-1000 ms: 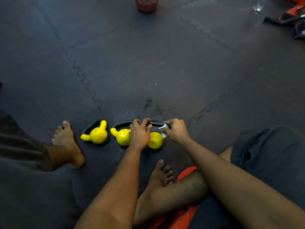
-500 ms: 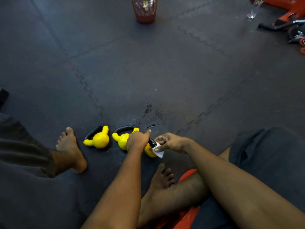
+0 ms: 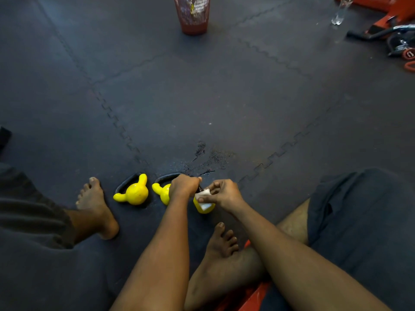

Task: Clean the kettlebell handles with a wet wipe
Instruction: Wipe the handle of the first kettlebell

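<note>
The left hand grips the black handle of a yellow kettlebell. At its 3 o'clock, the right hand pinches a white wipe.

The floor is matt dark rubber matting, fine-grained, its tiles joined by toothed seams. Near the middle a patch looks darker and wet. Each kettlebell has a smooth, glossy yellow coat, and each handle is dull black (rubber or paint, hard to tell). The wet wipe is white, soft and creased. At the floor's far edge a red basket is plastic mesh; towards the far right corner stands a clear, shiny bottle. The shorts are matt dark cloth.
</note>
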Demonstrator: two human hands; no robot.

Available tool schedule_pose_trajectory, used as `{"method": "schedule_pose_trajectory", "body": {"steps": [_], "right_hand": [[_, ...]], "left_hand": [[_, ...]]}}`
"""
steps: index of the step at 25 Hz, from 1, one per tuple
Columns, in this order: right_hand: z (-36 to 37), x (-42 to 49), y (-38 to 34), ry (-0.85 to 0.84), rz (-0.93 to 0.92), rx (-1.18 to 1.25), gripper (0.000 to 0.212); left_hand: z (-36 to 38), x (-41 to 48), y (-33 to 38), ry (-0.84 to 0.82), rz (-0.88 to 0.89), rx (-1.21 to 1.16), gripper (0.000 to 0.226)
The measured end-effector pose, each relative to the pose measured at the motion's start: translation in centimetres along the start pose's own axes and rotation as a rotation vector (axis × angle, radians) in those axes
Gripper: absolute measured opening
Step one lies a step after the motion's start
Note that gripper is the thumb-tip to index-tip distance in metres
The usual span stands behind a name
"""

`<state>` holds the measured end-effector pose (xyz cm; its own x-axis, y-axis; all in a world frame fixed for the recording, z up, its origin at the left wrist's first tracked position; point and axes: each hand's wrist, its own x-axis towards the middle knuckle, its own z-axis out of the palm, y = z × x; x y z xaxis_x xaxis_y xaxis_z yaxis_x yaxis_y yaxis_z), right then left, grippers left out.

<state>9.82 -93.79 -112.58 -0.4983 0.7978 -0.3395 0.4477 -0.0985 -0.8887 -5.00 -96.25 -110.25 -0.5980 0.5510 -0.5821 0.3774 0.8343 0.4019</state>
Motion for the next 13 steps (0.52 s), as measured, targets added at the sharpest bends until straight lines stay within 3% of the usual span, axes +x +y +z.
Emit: {"method": "schedule_pose_trajectory", "body": {"steps": [6, 11, 13], "right_hand": [[-3.0, 1.0, 0.9, 0.076, 0.12, 0.219, 0.02], [-3.4, 1.5, 1.0, 0.348, 0.408, 0.212, 0.027], [-4.1, 2.1, 1.3, 0.429, 0.483, 0.214, 0.03]], "left_hand": [[-0.7, 0.4, -1.0, 0.098, 0.139, 0.186, 0.046], [0.1, -0.6, 0.9, -0.037, 0.465, 0.549, 0.052], [0.1, -0.8, 1.5, -0.101, 0.541, 0.571, 0.049]]}}
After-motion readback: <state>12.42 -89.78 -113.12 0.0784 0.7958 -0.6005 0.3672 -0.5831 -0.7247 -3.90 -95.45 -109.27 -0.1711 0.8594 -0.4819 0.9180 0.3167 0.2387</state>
